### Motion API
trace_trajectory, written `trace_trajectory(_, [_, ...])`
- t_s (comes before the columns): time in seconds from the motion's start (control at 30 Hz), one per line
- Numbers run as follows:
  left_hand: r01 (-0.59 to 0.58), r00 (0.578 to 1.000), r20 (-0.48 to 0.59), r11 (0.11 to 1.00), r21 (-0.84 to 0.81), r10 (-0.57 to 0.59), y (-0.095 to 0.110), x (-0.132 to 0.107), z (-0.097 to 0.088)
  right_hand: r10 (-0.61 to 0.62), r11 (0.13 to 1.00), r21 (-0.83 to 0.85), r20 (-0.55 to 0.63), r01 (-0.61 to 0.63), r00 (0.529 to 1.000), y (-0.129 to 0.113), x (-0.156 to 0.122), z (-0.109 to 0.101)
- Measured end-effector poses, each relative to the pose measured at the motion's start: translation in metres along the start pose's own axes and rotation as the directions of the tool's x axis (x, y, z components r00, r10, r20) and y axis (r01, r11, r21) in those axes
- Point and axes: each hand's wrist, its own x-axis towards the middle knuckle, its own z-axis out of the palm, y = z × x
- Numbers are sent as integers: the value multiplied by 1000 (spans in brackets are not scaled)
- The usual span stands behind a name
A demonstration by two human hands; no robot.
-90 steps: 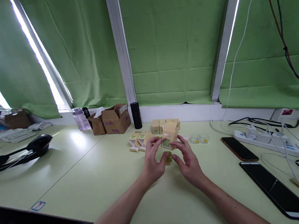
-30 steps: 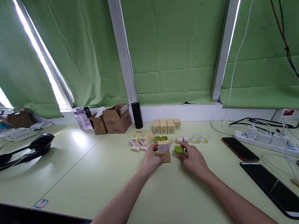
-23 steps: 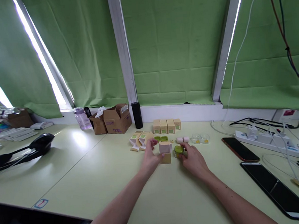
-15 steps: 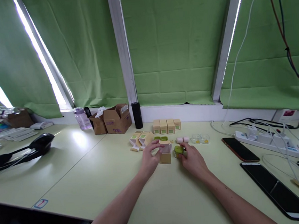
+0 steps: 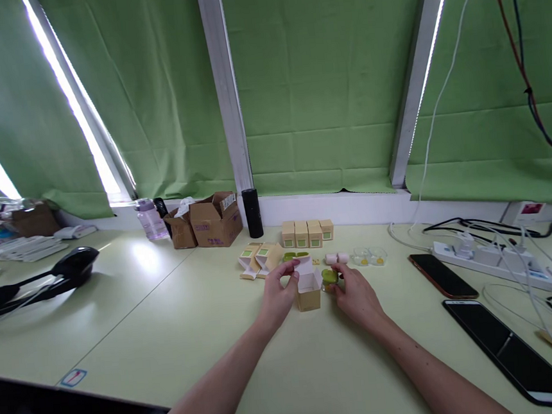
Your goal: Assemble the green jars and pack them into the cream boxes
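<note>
A small kraft cardboard box (image 5: 309,299) stands on the table with its top open and its white inside showing. My left hand (image 5: 278,290) pinches its raised lid flap from the left. Just right of the box, my right hand (image 5: 353,290) grips a small jar with a green lid (image 5: 329,277) between thumb and fingers; the jar is outside the box. Behind the box sit green lids (image 5: 296,255), partly hidden by the flap. Pink-white lids (image 5: 337,258) and clear jars with yellow in them (image 5: 370,257) lie beyond my right hand.
Two open small boxes (image 5: 261,258) lie left of my left hand. Several closed small boxes (image 5: 301,234) line up behind. A black cylinder (image 5: 253,213) and brown cartons (image 5: 217,222) stand at the back. Phones (image 5: 503,348) and a power strip (image 5: 493,262) lie to the right.
The small box has tipped its opening more into view and shifted slightly nearer, its flap now raised at the back. My right hand and the green-lidded jar have hardly moved.
</note>
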Motion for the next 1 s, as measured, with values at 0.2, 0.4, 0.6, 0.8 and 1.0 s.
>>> trace_trajectory(0.2, [118,993,23,985,-125,-116,-3,3,-1,-24,1000,14,-7,24,1000,4,1,2])
trace_trajectory(0.4, [187,982,63,950,-250,-176,-10,9,-2,-62,996,66,-36,64,997,6,3,5])
trace_trajectory(0.6, [222,975,81,934,-280,-208,-12,10,-2,-47,971,226,-137,77,989,1,4,-5])
trace_trajectory(0.8, [225,973,117,940,-259,-200,-10,7,-1,6,805,565,-312,181,950,-13,2,-22])
trace_trajectory(1.0, [205,970,180,945,-254,-162,-8,2,1,-95,668,699,-261,256,961,-27,-11,-24])
